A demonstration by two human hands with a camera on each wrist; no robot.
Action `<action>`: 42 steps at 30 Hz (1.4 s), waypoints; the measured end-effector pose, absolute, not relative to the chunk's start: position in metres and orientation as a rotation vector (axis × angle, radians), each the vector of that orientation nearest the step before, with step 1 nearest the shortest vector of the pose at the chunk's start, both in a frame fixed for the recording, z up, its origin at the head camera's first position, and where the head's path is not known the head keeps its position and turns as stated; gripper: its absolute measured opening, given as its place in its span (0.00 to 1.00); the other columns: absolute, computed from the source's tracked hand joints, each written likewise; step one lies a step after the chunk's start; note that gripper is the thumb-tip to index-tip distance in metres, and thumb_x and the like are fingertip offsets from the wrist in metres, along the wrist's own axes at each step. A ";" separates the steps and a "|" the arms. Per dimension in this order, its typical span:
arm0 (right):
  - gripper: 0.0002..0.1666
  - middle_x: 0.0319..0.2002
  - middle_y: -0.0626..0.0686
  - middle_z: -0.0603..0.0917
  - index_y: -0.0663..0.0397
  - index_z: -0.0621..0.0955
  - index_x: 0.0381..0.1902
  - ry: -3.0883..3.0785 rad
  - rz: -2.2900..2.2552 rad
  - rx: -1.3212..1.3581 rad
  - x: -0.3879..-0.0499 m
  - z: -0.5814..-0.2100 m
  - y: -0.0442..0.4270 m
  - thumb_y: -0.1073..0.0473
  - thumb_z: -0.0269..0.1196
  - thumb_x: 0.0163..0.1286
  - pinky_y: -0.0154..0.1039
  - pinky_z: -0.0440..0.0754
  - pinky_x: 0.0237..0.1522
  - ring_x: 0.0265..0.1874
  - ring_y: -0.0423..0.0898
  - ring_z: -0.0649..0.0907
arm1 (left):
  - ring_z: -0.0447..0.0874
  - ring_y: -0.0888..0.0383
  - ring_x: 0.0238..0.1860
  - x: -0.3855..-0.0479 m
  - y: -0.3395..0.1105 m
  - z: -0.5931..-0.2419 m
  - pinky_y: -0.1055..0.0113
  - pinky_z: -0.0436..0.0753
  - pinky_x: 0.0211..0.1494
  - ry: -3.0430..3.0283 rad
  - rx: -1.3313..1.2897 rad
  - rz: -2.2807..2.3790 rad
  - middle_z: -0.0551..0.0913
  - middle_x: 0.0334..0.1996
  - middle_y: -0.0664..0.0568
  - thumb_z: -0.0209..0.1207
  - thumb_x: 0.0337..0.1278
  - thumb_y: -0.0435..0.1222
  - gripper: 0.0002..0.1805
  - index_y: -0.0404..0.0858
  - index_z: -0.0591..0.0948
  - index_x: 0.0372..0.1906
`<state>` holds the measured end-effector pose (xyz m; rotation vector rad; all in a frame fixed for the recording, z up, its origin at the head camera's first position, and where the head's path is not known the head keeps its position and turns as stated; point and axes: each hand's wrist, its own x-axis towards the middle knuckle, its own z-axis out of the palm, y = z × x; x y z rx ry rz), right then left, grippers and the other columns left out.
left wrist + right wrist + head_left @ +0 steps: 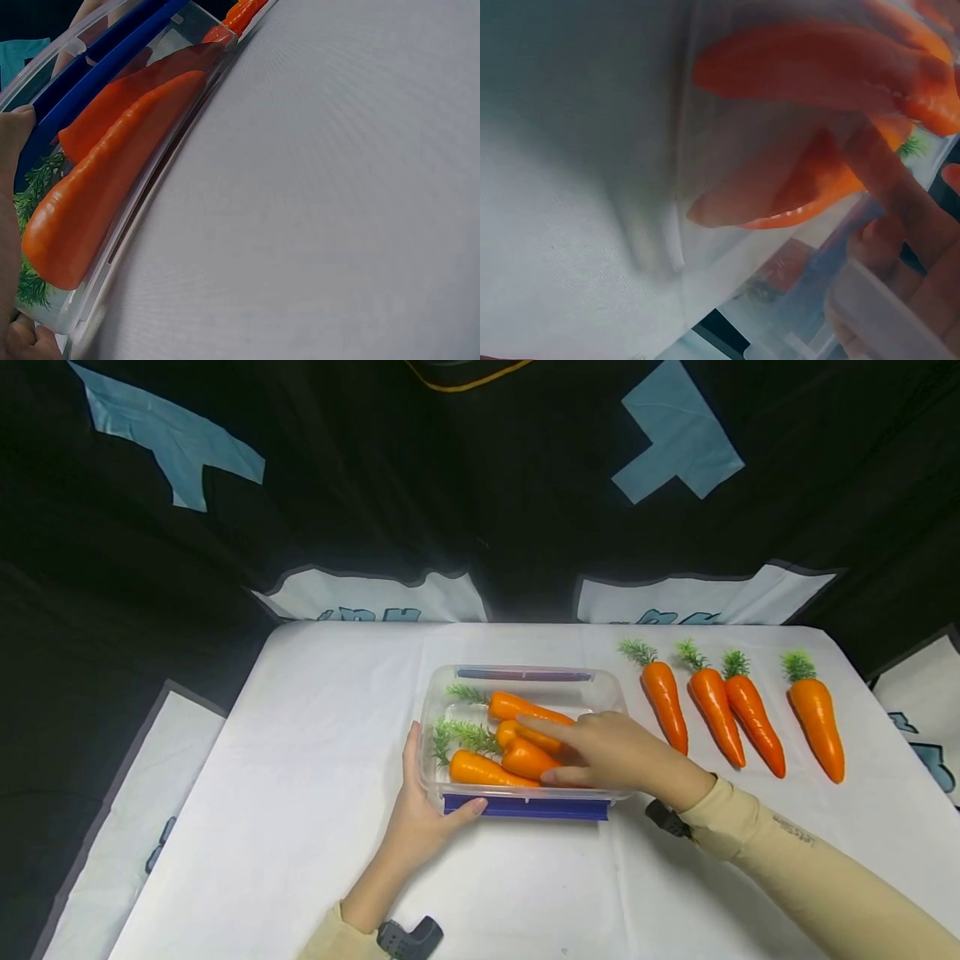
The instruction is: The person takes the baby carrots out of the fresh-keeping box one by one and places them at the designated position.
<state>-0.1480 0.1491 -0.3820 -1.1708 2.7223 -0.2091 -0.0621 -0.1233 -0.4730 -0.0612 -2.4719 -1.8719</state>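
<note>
A clear plastic container (431, 710) with blue latches (525, 807) holds several orange carrots (487, 770) with green leafy tops. My left hand (416, 827) grips its near left corner, thumb on the front latch and fingers along the left wall. Over the container's right half, my right hand (607, 750) reaches in with its index finger extended across the carrots. Its thumb lies lower, near the front wall. In the right wrist view one straight finger (900, 184) touches a carrot (817, 187), seen through the clear wall. The hand hides the carrots' right ends in the head view.
To the right of the container, several more carrots (716, 714) lie in a row on the white table (315, 735), leafy tops toward the back. Dark cloth (450, 510) with light blue and white patches hangs behind the table.
</note>
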 end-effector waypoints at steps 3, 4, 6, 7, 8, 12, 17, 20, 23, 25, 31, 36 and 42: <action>0.45 0.17 0.39 0.63 0.27 0.64 0.75 2.696 -0.200 -1.196 -0.149 -0.385 0.149 0.29 0.63 0.62 0.32 0.63 0.22 0.17 0.38 0.66 | 0.52 0.45 0.79 -0.062 -0.123 -0.473 0.39 0.54 0.77 -2.463 -0.070 -1.882 0.39 0.81 0.53 0.77 0.43 0.44 0.71 0.59 0.34 0.79; 0.46 0.17 0.39 0.63 0.27 0.63 0.75 2.689 -0.194 -1.202 -0.150 -0.385 0.149 0.29 0.63 0.62 0.31 0.63 0.22 0.17 0.38 0.66 | 0.52 0.45 0.79 -0.063 -0.123 -0.473 0.39 0.54 0.77 -2.459 -0.072 -1.887 0.39 0.81 0.53 0.77 0.43 0.44 0.71 0.59 0.34 0.79; 0.46 0.17 0.39 0.62 0.27 0.62 0.76 2.676 -0.192 -1.220 -0.151 -0.386 0.150 0.30 0.64 0.62 0.32 0.63 0.22 0.17 0.38 0.66 | 0.52 0.45 0.79 -0.063 -0.123 -0.473 0.40 0.54 0.77 -2.455 -0.073 -1.890 0.39 0.81 0.53 0.77 0.43 0.44 0.71 0.59 0.34 0.79; 0.47 0.17 0.39 0.61 0.26 0.62 0.76 2.670 -0.193 -1.230 -0.151 -0.387 0.149 0.31 0.64 0.62 0.32 0.63 0.22 0.17 0.38 0.66 | 0.52 0.45 0.79 -0.063 -0.123 -0.473 0.40 0.54 0.77 -2.454 -0.073 -1.891 0.39 0.81 0.53 0.77 0.43 0.44 0.71 0.59 0.34 0.79; 0.47 0.17 0.39 0.61 0.26 0.61 0.76 2.665 -0.191 -1.235 -0.151 -0.387 0.149 0.31 0.65 0.62 0.32 0.64 0.22 0.17 0.38 0.66 | 0.52 0.45 0.79 -0.063 -0.123 -0.473 0.39 0.54 0.77 -2.454 -0.072 -1.890 0.39 0.81 0.53 0.77 0.43 0.44 0.71 0.60 0.34 0.79; 0.48 0.18 0.40 0.64 0.26 0.60 0.76 2.642 -0.198 -1.263 -0.152 -0.390 0.149 0.34 0.66 0.62 0.32 0.66 0.23 0.17 0.39 0.67 | 0.53 0.45 0.78 -0.062 -0.123 -0.474 0.39 0.55 0.77 -2.461 -0.068 -1.888 0.40 0.81 0.52 0.77 0.43 0.44 0.71 0.60 0.34 0.79; 0.47 0.20 0.39 0.71 0.25 0.58 0.77 2.615 -0.203 -1.281 -0.152 -0.392 0.149 0.34 0.65 0.64 0.32 0.73 0.28 0.19 0.39 0.71 | 0.53 0.45 0.78 -0.061 -0.122 -0.474 0.39 0.55 0.77 -2.467 -0.065 -1.883 0.41 0.81 0.52 0.77 0.43 0.44 0.71 0.58 0.34 0.79; 0.46 0.24 0.40 0.78 0.23 0.58 0.77 2.595 -0.211 -1.276 -0.152 -0.392 0.148 0.35 0.65 0.65 0.33 0.78 0.31 0.22 0.39 0.73 | 0.52 0.45 0.78 -0.061 -0.122 -0.473 0.39 0.55 0.77 -2.470 -0.063 -1.877 0.40 0.81 0.52 0.77 0.43 0.44 0.71 0.59 0.34 0.79; 0.44 0.30 0.41 0.83 0.22 0.59 0.76 2.582 -0.228 -1.264 -0.153 -0.391 0.148 0.37 0.64 0.66 0.35 0.79 0.34 0.24 0.40 0.75 | 0.52 0.45 0.78 -0.061 -0.122 -0.472 0.40 0.54 0.77 -2.472 -0.059 -1.875 0.40 0.81 0.51 0.77 0.43 0.44 0.71 0.60 0.34 0.79; 0.44 0.31 0.42 0.84 0.22 0.59 0.76 2.578 -0.241 -1.265 -0.153 -0.391 0.147 0.37 0.64 0.66 0.35 0.79 0.34 0.24 0.40 0.75 | 0.52 0.45 0.78 -0.061 -0.122 -0.472 0.40 0.54 0.78 -2.471 -0.060 -1.874 0.40 0.81 0.51 0.77 0.43 0.44 0.71 0.60 0.34 0.79; 0.42 0.28 0.41 0.81 0.23 0.61 0.75 2.610 -0.283 -1.280 -0.153 -0.391 0.147 0.37 0.64 0.67 0.33 0.77 0.31 0.21 0.39 0.73 | 0.52 0.46 0.78 -0.062 -0.122 -0.473 0.40 0.54 0.78 -2.466 -0.067 -1.869 0.40 0.81 0.52 0.77 0.43 0.44 0.71 0.62 0.34 0.79; 0.44 0.19 0.39 0.71 0.28 0.61 0.76 2.677 -0.363 -1.304 -0.153 -0.390 0.146 0.39 0.65 0.66 0.31 0.70 0.23 0.17 0.38 0.70 | 0.52 0.46 0.79 -0.062 -0.123 -0.473 0.40 0.54 0.78 -2.467 -0.069 -1.861 0.42 0.81 0.51 0.77 0.43 0.44 0.71 0.61 0.34 0.79; 0.48 0.17 0.38 0.66 0.30 0.57 0.78 2.812 -0.434 -1.339 -0.152 -0.384 0.148 0.44 0.67 0.65 0.28 0.66 0.18 0.13 0.35 0.65 | 0.53 0.46 0.78 -0.062 -0.123 -0.473 0.41 0.54 0.78 -2.470 -0.062 -1.875 0.42 0.81 0.51 0.77 0.43 0.44 0.71 0.62 0.33 0.79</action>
